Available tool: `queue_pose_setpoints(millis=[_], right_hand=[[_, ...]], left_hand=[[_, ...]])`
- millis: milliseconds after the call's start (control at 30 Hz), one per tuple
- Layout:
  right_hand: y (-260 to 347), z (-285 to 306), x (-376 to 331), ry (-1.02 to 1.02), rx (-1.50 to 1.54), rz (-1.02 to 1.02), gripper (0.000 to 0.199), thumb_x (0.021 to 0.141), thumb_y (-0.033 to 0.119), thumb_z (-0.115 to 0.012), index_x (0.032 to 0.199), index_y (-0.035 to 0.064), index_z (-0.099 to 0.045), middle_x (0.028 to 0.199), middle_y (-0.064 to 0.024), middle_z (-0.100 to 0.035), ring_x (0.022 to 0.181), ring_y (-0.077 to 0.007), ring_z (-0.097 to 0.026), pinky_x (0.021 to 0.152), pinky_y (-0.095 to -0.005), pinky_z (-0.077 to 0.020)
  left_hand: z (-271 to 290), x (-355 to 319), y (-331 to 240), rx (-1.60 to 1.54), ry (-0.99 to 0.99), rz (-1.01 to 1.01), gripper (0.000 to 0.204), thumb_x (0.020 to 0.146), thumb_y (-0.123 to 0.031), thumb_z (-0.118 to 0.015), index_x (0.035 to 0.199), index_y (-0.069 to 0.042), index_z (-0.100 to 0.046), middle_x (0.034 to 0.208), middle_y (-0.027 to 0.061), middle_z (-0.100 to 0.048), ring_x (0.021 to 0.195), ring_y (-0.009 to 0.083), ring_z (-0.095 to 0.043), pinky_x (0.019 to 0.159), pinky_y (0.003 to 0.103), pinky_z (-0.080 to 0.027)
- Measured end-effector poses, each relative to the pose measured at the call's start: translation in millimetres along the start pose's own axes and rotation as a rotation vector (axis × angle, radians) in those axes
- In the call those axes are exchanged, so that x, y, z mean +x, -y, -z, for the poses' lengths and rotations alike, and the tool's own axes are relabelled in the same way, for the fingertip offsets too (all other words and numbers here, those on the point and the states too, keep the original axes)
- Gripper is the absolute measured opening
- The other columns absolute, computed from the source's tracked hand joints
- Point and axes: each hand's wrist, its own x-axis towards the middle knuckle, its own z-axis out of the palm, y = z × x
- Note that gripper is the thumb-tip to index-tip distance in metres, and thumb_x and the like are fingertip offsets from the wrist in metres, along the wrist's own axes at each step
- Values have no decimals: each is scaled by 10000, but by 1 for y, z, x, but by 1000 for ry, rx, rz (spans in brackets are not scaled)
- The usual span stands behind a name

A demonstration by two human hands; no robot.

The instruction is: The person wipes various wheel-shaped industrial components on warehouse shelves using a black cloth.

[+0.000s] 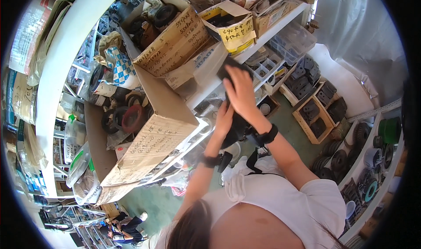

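Both hands are together at the middle, around a dark, flat-sided black object (236, 68) whose kind I cannot make out. My right hand (240, 93) lies over its near side, fingers stretched along it and thumb toward the left. Just below, my left hand (224, 119) has its fingers pressed together against the object's lower part, their tips partly hidden. More black material shows beneath the hands. Left of them, a plastic bag (206, 64) lies on the shelf beside a large open cardboard box (162, 137) holding black and reddish rings.
A yellow-labelled carton (237, 34) and a clear compartment box (291, 42) sit on the shelf. Wooden crates (313, 121) of black parts stand on the floor at right, near a rack (372, 170) of rings and rolls. Another person (125, 229) is far off at lower left.
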Motion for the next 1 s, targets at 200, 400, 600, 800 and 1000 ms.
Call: queue_pose_setpoints(millis=[200,400,600,800,1000], right_hand=[[14,2,7,9,-33,74,336,743,141,-573,1043,3,-512,1009,-134,-517,934,-306,-460,814,-369,-384],[44,-20,-16,56,9,139,354,628,105,-604,954,2,-515,973,-121,-504,912,-301,-462,800,-360,-406],[7,-3,0,58,-33,152,368,623,50,-582,986,31,-526,1029,-106,-509,938,-309,-462,808,-379,-412],[-8,-1,1,17,-59,174,373,588,11,-562,959,29,-531,959,-114,-519,929,-310,-457,824,-383,-403],[45,-30,-33,211,45,239,359,580,42,-569,938,26,-563,953,-94,-526,985,-312,-457,816,-371,-421]], left_hand=[[-9,-5,13,-23,-54,102,364,873,-167,-440,1153,63,-412,1081,133,-518,996,181,-470,883,281,-344],[6,-30,44,-72,-122,64,364,873,-173,-446,1153,58,-415,1082,140,-517,998,184,-470,881,285,-345],[6,-16,16,-2,-58,85,350,880,-198,-453,1137,40,-435,1064,129,-524,969,176,-482,859,283,-358],[-11,-16,-8,103,-31,149,386,866,-143,-481,1196,33,-387,1127,112,-496,1001,154,-459,879,268,-348],[31,-56,42,56,-45,159,436,862,-129,-467,1242,39,-337,1190,122,-454,1101,176,-409,935,268,-305]])
